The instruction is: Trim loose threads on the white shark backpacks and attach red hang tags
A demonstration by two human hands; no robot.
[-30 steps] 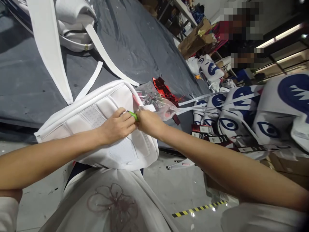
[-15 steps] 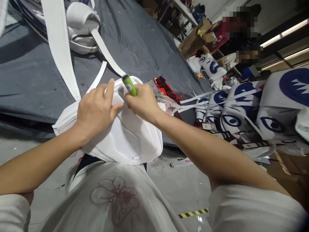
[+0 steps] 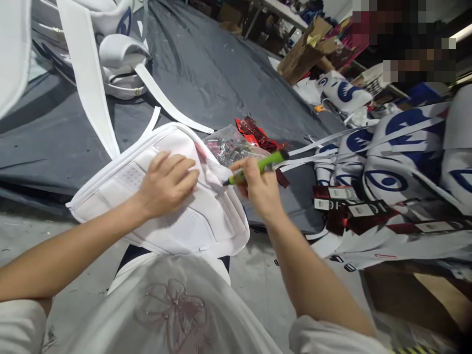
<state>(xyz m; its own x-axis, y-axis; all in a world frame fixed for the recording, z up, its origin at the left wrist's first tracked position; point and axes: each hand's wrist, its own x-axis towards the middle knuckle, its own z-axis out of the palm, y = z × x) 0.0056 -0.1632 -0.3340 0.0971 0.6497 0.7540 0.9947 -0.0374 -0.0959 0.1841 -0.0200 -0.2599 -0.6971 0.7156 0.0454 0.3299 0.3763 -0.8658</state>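
Note:
A white padded piece (image 3: 184,223), with a raised rim and perforated panels, lies tilted across my lap against the table edge. My left hand (image 3: 167,184) rests on its inner side, fingers curled together and pressing on the fabric. In my right hand (image 3: 260,189) is a green marker-like pen (image 3: 267,163) with black ends. Its thin dark tip points left, close to the white fabric at the right side of the piece. Whether the tip touches the fabric I cannot tell.
A grey-covered table (image 3: 199,73) carries white straps (image 3: 86,73), clear plastic wrap (image 3: 226,142) and red packaging (image 3: 258,132). White pieces with blue eye prints (image 3: 387,179) and hang tags (image 3: 363,210) line the right side. A cardboard box (image 3: 300,51) stands behind, near a person.
My right hand has moved right and down with the green pen, whose tip now points left. My left hand has shifted slightly right, its fingers more curled. The view has turned a little.

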